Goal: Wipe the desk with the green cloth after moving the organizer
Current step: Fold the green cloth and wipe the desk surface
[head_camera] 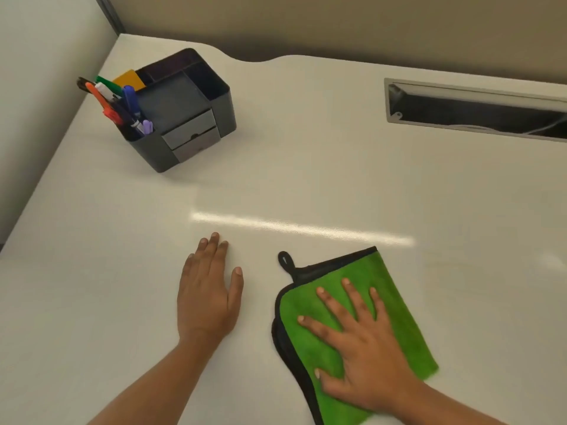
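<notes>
A folded green cloth [395,289] with a black hem and hanging loop lies flat on the white desk [306,179] near the front. My right hand [359,342] presses down on it, palm flat and fingers spread. To its left my left hand [207,296] rests flat on the bare desk, holding nothing. The dark grey organizer [187,108], with two small drawers and several coloured pens in its left compartment, stands far back on the left, well apart from both hands.
A long rectangular cable slot [478,108] with a grey frame is cut into the desk at the back right. Partition walls [46,72] run along the left and back edges. A bright strip of reflected light crosses the desk's middle.
</notes>
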Tool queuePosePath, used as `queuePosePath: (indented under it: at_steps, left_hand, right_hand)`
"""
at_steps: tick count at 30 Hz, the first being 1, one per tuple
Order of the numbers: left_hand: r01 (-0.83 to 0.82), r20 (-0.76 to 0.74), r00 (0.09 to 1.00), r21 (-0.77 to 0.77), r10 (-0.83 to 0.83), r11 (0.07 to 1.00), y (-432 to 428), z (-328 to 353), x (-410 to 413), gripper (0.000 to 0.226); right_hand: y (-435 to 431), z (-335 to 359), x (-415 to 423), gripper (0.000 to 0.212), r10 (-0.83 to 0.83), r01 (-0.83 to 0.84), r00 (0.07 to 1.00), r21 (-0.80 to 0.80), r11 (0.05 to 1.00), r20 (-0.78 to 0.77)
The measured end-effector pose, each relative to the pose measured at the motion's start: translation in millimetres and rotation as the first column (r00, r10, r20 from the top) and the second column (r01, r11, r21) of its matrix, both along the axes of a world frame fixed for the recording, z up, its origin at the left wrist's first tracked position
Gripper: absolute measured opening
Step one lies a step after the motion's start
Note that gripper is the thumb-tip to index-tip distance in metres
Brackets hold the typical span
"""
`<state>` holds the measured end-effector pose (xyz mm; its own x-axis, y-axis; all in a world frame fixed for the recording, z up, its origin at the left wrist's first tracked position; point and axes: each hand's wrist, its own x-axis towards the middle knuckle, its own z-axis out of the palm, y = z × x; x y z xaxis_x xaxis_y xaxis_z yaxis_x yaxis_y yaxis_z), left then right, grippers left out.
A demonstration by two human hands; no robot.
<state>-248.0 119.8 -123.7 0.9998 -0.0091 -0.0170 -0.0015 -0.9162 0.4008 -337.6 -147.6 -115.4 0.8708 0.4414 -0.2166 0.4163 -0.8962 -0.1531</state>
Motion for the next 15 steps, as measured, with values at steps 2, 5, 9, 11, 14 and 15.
queuePosePath:
  at_steps: [2, 5, 9, 11, 14, 15]
  left_hand:
    - [0.008, -0.005, 1.0, -0.006, -0.008, 1.0, 2, 0, -1, 0.063]
    - [0.03, -0.009, 1.0, -0.015, -0.03, 0.999, 4, 0, -1, 0.069]
    - [0.028, -0.005, 1.0, -0.038, -0.028, 0.999, 4, 1, 0, 0.072]
    - [0.025, -0.006, 1.0, -0.041, -0.025, 0.999, 3, 2, 0, 0.074]
    - [0.042, 0.025, 0.999, -0.083, -0.04, 0.996, 5, 2, 0, 0.077]
    - [0.041, 0.045, 0.998, -0.123, -0.035, 0.992, 6, 1, 1, 0.078]
  right_hand:
    - [-15, 3, 9, 0.085, -0.008, 0.008, 1.0, -0.02, 1.0, -0.008]
    - [-26, 3, 44, 0.086, -0.113, 0.114, 0.993, -0.032, 0.993, 0.026]
    - [-22, 4, 117, 0.083, -0.224, 0.231, 0.97, -0.073, 0.97, 0.091]
    - [-7, 3, 159, 0.078, -0.284, 0.296, 0.95, -0.081, 0.952, 0.131]
    - [31, 2, 216, 0.076, -0.344, 0.355, 0.927, -0.057, 0.933, 0.151]
    - [47, 2, 229, 0.077, -0.337, 0.348, 0.93, -0.055, 0.936, 0.144]
